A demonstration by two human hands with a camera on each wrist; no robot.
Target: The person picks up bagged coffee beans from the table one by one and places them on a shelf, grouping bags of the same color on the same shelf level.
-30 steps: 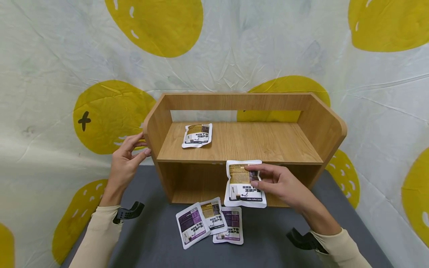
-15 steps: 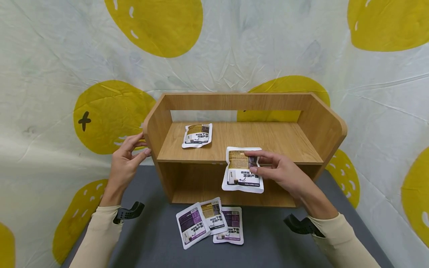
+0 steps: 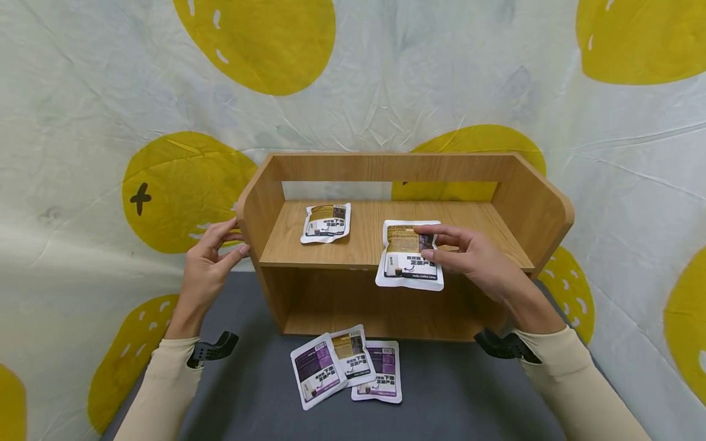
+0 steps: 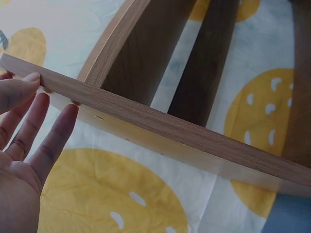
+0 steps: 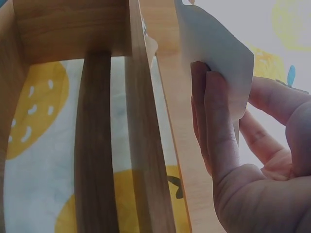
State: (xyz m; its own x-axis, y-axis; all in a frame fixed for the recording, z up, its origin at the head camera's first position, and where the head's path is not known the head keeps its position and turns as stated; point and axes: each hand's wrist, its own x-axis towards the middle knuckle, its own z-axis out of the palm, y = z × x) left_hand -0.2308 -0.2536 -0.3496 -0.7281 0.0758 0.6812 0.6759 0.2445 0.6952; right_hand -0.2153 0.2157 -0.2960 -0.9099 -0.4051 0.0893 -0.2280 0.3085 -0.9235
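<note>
In the head view my right hand (image 3: 474, 260) pinches a white coffee pouch (image 3: 412, 272) with a gold-and-black label by its right edge. The pouch is in front of the upper board's edge; the right wrist view shows its plain pale back (image 5: 218, 46) between thumb and fingers. My left hand (image 3: 209, 263) rests its fingertips against the left side panel of the wooden shelf (image 3: 361, 266). Seen from the left wrist, the thumb (image 4: 17, 91) touches the panel's edge and the extended fingers (image 4: 56, 138) touch its outer face. Another gold-labelled pouch (image 3: 326, 223) lies on the upper board, at the left.
On the grey table (image 3: 248, 392) in front of the shelf lie a purple pouch (image 3: 318, 372), a gold-labelled pouch (image 3: 353, 352) partly under it, and a second purple pouch (image 3: 386, 370). Behind hangs a pale cloth (image 3: 386, 73) with yellow shapes.
My right hand has raised the pouch from in front of the lower compartment to the level of the upper board's edge, lately shifting slightly right. The left hand stays put.
</note>
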